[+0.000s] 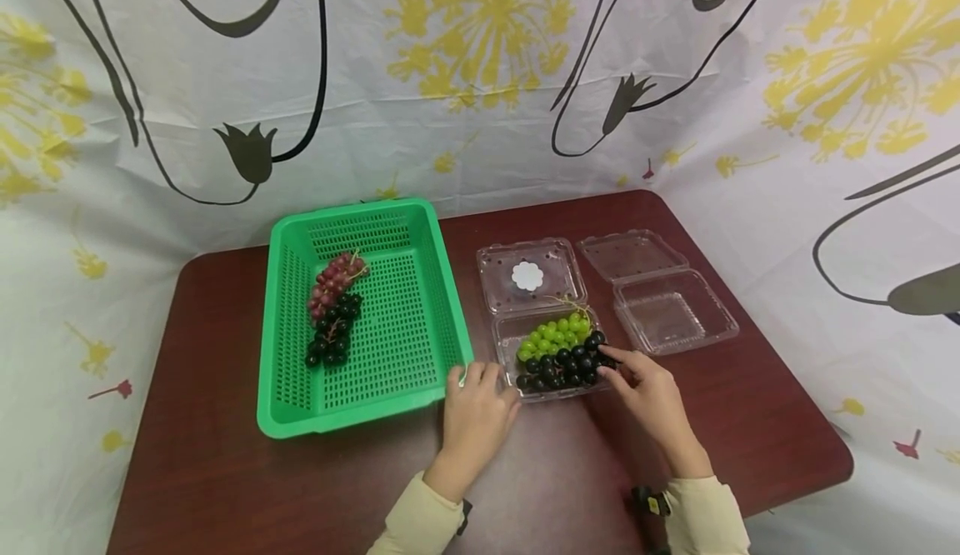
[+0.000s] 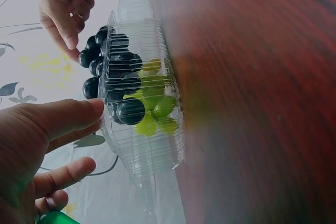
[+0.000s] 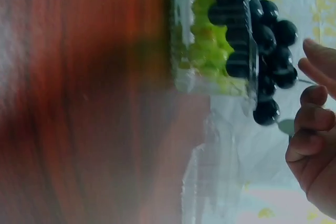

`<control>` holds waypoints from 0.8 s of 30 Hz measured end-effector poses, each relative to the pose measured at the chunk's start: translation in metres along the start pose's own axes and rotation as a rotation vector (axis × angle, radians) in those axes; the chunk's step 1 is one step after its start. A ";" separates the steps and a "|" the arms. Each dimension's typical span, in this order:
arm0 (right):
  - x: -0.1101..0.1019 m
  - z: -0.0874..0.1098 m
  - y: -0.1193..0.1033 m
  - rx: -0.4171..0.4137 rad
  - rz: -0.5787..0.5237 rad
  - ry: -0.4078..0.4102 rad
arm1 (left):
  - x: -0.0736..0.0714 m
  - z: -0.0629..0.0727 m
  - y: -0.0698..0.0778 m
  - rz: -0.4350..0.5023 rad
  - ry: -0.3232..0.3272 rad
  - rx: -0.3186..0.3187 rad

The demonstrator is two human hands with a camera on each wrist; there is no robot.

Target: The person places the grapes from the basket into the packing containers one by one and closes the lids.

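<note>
A bunch of black grapes (image 1: 564, 367) lies over green grapes (image 1: 553, 335) in a clear plastic clamshell box (image 1: 508, 330), some black ones rising above its rim. My right hand (image 1: 651, 392) is at the right end of the black bunch, thumb and index finger spread, fingertips close to the grapes. In the right wrist view, the other fingers (image 3: 310, 148) are bent. At the box's front left corner is my left hand (image 1: 478, 413), its thumb (image 2: 79, 113) right at the rim in the left wrist view.
A green perforated basket (image 1: 446, 288) at left holds red grapes (image 1: 333, 282) and more black grapes (image 1: 332, 334). The first box's lid (image 1: 491, 276) lies folded back. Another open clamshell box (image 1: 675, 312) stands to its right. Patterned cloth (image 1: 360, 80) hangs behind the dark red table (image 1: 187, 388).
</note>
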State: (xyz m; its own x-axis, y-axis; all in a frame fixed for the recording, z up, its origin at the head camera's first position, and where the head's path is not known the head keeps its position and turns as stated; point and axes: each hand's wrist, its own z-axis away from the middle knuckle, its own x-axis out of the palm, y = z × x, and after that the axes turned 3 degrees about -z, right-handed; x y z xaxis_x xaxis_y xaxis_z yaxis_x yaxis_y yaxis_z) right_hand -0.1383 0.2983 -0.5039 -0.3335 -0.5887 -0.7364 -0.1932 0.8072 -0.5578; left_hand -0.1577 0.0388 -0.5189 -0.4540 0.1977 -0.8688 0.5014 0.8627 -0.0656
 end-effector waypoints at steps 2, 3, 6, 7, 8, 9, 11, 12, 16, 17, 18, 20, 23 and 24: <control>0.005 0.000 -0.003 -0.020 0.036 -0.038 | 0.000 0.000 0.000 -0.007 0.000 -0.001; 0.007 0.000 -0.004 -0.020 0.049 -0.054 | 0.001 0.000 0.000 -0.009 0.002 -0.003; 0.013 0.000 -0.008 -0.021 0.091 -0.074 | 0.002 0.000 0.001 -0.014 0.007 -0.009; 0.014 0.000 -0.008 -0.022 0.106 -0.075 | 0.003 0.000 0.001 -0.016 0.009 -0.010; 0.015 0.000 -0.009 -0.024 0.119 -0.073 | 0.003 0.000 0.001 -0.017 0.011 -0.012; 0.016 0.000 -0.010 -0.023 0.134 -0.071 | 0.003 0.000 0.001 -0.018 0.013 -0.014; 0.016 0.000 -0.010 -0.026 0.168 -0.069 | 0.003 0.001 0.002 -0.020 0.015 -0.015; 0.016 0.000 -0.011 -0.020 0.179 -0.079 | 0.003 0.001 0.002 -0.021 0.018 -0.015; 0.016 -0.001 -0.014 0.020 0.219 -0.150 | 0.002 0.000 0.003 -0.017 0.026 -0.016; 0.016 -0.002 -0.014 0.038 0.226 -0.175 | 0.002 0.000 0.003 -0.017 0.027 -0.017; 0.016 -0.002 -0.015 0.050 0.235 -0.196 | 0.001 0.000 0.002 -0.016 0.028 -0.018; 0.018 -0.004 -0.016 0.056 0.259 -0.222 | 0.001 -0.001 0.002 -0.017 0.027 -0.018; 0.019 -0.005 -0.018 0.036 0.295 -0.227 | 0.000 -0.001 0.002 -0.019 0.022 -0.017; 0.020 -0.006 -0.019 0.023 0.307 -0.224 | 0.000 -0.001 0.002 -0.019 0.020 -0.016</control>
State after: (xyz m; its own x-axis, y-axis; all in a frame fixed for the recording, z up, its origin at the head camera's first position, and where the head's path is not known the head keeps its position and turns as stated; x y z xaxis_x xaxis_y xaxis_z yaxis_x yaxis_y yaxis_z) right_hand -0.1464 0.2718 -0.5057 -0.1623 -0.3170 -0.9344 -0.0945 0.9476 -0.3050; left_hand -0.1578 0.0410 -0.5185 -0.4781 0.1899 -0.8575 0.4806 0.8738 -0.0745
